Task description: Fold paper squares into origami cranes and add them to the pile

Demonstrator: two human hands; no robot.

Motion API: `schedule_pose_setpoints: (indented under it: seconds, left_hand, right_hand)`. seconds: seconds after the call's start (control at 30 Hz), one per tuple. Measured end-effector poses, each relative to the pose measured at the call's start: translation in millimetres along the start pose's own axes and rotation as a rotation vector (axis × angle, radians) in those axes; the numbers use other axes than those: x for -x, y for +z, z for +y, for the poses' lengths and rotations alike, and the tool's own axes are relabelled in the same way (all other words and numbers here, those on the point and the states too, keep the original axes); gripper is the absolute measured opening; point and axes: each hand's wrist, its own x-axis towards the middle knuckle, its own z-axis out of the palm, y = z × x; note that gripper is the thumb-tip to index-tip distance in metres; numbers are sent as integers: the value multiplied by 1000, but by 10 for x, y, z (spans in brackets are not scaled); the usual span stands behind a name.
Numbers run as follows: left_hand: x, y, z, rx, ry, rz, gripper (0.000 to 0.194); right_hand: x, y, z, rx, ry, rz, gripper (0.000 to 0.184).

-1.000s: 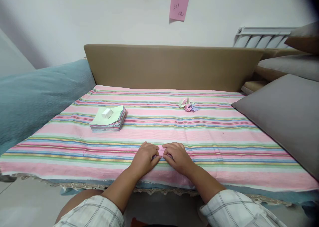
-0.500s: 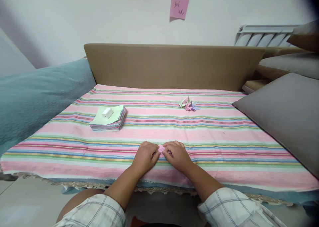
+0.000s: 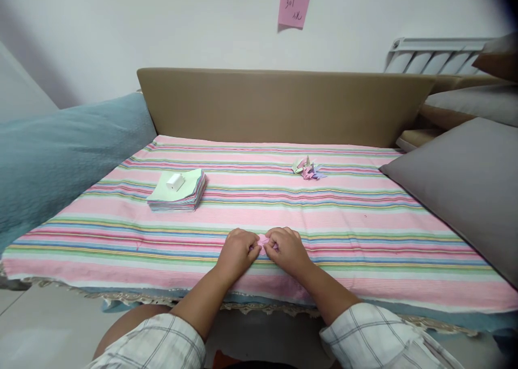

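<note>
A small piece of pink folded paper (image 3: 263, 240) lies between my hands near the front of the striped cloth. My left hand (image 3: 238, 249) pinches its left side between thumb and fingers. On the other side my right hand (image 3: 285, 249) grips it the same way, fingers curled. Most of the paper is hidden behind my fingers, so its folded shape does not show. Farther back to the right sits a cluster of folded paper cranes (image 3: 308, 169) in green, pink and purple. A stack of coloured paper sheets (image 3: 178, 192) rests to the left.
A white charger plug (image 3: 175, 182) lies on top of the stack. The striped cloth (image 3: 259, 196) covers the sofa seat. A brown backrest (image 3: 279, 107) closes off the back, a blue-covered armrest (image 3: 76, 148) the left, and grey cushions (image 3: 461, 180) the right.
The view has shifted very slightly. Both hands stay on the pink paper in almost the same place, with only a small movement of the fingers.
</note>
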Motion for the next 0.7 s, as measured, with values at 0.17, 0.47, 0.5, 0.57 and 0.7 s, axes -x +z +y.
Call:
schedule_pose_setpoints:
  seconds: [0.17,0.47,0.5,0.57,0.7]
  left_hand:
    - [-4,-35,-12,35,-25,-18,6]
    - [31,-13,-62,-88,181,-26,29]
    - [38,-17,-64,-109,195,-30,29]
    - [49,-39,-68,-147,219,-45,30]
    - [50,-98,-78,-211,259,-78,30]
  right_hand:
    - [-6,-18,43,-56,4,-24,1]
    - [2,-54,86,-122,-28,-67,19]
    - [7,-49,93,-115,-45,-66,20]
    - [21,-42,111,-88,-85,-70,23]
    - [51,-51,151,-4,-167,-103,31]
